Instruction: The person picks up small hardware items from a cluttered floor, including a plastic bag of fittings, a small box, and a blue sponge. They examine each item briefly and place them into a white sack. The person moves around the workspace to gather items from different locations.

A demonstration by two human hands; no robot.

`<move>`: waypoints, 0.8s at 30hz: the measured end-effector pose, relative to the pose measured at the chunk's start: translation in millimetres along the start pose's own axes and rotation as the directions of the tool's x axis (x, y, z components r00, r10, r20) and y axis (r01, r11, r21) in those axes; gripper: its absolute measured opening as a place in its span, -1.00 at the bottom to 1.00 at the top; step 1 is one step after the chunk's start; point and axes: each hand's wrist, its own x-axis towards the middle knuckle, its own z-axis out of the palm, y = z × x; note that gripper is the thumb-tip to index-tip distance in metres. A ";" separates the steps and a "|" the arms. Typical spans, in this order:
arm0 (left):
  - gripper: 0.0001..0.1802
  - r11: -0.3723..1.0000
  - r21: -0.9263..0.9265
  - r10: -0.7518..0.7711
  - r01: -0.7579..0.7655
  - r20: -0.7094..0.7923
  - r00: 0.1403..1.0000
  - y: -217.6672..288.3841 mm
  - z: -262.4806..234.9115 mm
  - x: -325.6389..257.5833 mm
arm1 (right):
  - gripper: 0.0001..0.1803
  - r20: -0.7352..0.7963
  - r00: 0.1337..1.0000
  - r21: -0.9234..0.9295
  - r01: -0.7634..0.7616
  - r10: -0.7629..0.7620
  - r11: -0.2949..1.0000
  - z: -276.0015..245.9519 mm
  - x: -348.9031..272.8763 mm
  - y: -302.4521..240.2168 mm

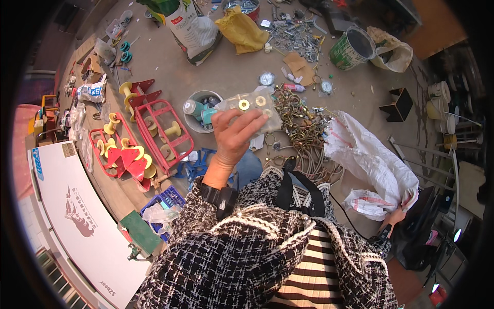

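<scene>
My left hand (234, 135) is closed on a clear plastic pack (270, 119) with several round brass-coloured pieces in it, held above the floor in front of me. Under it, partly hidden, stands a white bucket (218, 96) with a teal-and-grey tool or fitting (194, 107) at its rim. At the right, my right hand (395, 215) grips the edge of a white woven sack (370, 167); its fingertips are hidden by the cloth. Beside the pack lies a heap of brass-coloured hose clamps or rings (298, 116) with grey hoses (309, 154).
Red frames with yellow rollers (163, 135) lie at the left, near a long white box (82, 221). Farther off are metal hardware (298, 38), a yellow bag (241, 30), a green-white bucket (352, 49) and round gauges (266, 79). A blue crate (172, 198) sits near my left arm.
</scene>
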 end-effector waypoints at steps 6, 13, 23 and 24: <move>-0.62 1.000 -0.002 0.028 -0.028 0.005 1.000 2.1 -1.0 1.6 | -0.58 0.008 1.000 0.097 -0.018 0.018 0.995 -1.4 22.6 45.3; -0.56 0.956 -0.233 -0.171 0.180 0.058 0.984 1.6 -0.3 2.9 | -0.60 -0.019 0.999 0.146 -0.032 0.035 0.989 1.5 20.2 39.1; -0.53 -0.400 -0.810 -0.698 0.429 0.573 0.430 -4.5 12.4 -4.5 | -0.61 0.028 0.999 -0.021 -0.036 0.036 0.999 15.1 16.7 -12.5; -0.52 -0.458 -0.793 -0.684 0.402 0.603 0.410 -6.0 12.8 -5.9 | -0.61 0.031 0.999 -0.026 -0.033 0.034 0.999 15.1 14.4 -16.7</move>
